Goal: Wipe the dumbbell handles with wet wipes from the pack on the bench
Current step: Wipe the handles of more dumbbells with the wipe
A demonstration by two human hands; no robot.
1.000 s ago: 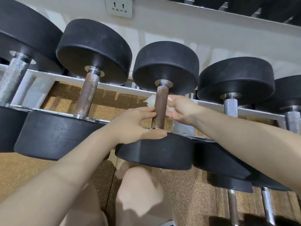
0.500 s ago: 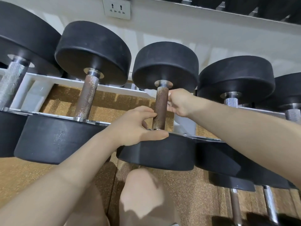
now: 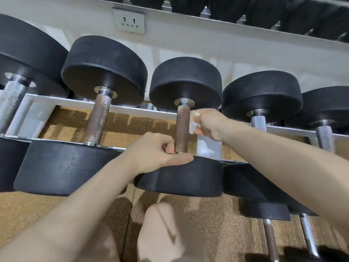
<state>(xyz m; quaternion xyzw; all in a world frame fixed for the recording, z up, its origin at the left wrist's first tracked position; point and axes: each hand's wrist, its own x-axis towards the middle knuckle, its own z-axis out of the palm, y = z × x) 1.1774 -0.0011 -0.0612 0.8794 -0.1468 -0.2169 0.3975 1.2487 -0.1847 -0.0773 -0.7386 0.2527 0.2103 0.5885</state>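
A row of black dumbbells lies across a white rack [image 3: 132,110]. The middle dumbbell has a rusty brown knurled handle [image 3: 182,127]. My left hand [image 3: 156,154] grips the bottom of that handle, thumb lying along the near black weight [image 3: 181,178]. My right hand [image 3: 211,123] pinches a folded white wet wipe [image 3: 193,124] just right of the handle's upper half, touching or nearly touching it. The wipe pack and the bench are out of view.
Left of it stands another brown-handled dumbbell [image 3: 98,120], right of it a silver-handled one [image 3: 258,122]. More dumbbells lie on a lower rack tier [image 3: 268,233] at bottom right. My knee [image 3: 166,229] is below. A wall socket [image 3: 129,20] is above.
My right hand has pulled the wipe from around the handle to its right side and slid down a little. My left hand has curled tighter at the handle's bottom.
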